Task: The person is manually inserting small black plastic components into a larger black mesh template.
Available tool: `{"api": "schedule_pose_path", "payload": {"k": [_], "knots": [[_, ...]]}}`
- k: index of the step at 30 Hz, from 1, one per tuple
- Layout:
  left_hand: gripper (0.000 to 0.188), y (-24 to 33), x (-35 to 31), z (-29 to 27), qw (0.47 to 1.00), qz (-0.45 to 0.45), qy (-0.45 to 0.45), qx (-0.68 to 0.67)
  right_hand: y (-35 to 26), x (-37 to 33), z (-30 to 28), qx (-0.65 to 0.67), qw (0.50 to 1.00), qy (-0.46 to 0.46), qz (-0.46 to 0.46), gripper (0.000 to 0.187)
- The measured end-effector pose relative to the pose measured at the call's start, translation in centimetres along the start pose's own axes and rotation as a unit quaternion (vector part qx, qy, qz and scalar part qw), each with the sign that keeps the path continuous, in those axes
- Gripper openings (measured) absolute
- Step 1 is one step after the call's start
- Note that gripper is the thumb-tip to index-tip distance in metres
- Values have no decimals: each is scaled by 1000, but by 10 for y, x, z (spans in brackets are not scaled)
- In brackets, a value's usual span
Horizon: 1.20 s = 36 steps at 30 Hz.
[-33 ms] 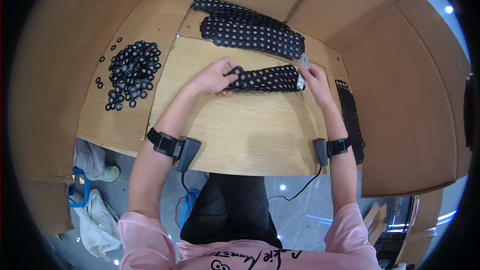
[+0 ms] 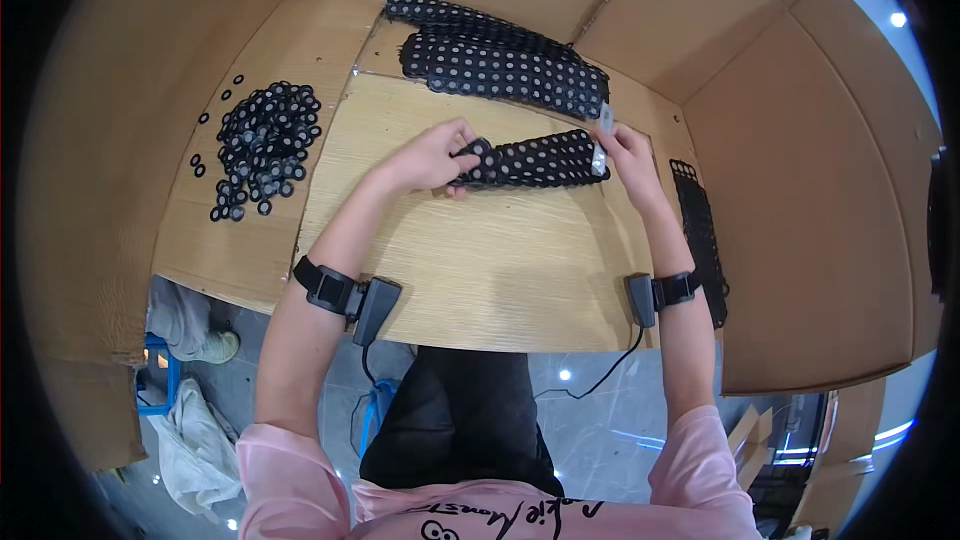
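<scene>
My left hand (image 2: 438, 154) pinches the left end of a black sheet (image 2: 548, 159) dotted with rows of round grey discs. The sheet lies across the wooden board and looks bent or folded at that end. The fingers of my right hand (image 2: 626, 152) are closed on a narrow, flat, silvery strip (image 2: 600, 155), which stands along the sheet's right edge. Part of the strip is hidden behind my fingers.
Several similar dotted black sheets (image 2: 500, 70) are stacked at the back. Loose black rings (image 2: 265, 145) form a pile on the left. A black perforated sheet (image 2: 702, 240) lies at the right, beside the cardboard wall (image 2: 810, 200). Cables hang from both forearm devices.
The sheet's left end has turned slightly, showing its discs more plainly beside my left fingers. The silvery strip has shifted a little upward and to the left in my right hand.
</scene>
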<state>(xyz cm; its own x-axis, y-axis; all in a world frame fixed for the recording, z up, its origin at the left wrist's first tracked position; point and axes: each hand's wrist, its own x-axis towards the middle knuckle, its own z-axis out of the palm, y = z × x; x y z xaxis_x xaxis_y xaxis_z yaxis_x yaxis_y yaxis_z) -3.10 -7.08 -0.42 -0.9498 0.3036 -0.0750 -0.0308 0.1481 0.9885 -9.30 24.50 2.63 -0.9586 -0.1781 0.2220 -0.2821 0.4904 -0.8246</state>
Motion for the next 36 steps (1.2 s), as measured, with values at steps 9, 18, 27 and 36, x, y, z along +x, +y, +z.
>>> {"api": "schedule_pose_path", "payload": {"k": [9,18,27,36], "knots": [[13,0,-4,-3,994,17,-103,9,12,18,17,-104,984,-142,-19,29],[16,-13,5,7,999,36,-8,10,10,-32,-31,7,985,-41,166,28],[17,-24,14,15,988,100,90,74,-18,-7,54,395,907,-91,113,23],[17,-14,9,17,992,55,97,52,-19,-20,81,381,906,-122,137,15]]}}
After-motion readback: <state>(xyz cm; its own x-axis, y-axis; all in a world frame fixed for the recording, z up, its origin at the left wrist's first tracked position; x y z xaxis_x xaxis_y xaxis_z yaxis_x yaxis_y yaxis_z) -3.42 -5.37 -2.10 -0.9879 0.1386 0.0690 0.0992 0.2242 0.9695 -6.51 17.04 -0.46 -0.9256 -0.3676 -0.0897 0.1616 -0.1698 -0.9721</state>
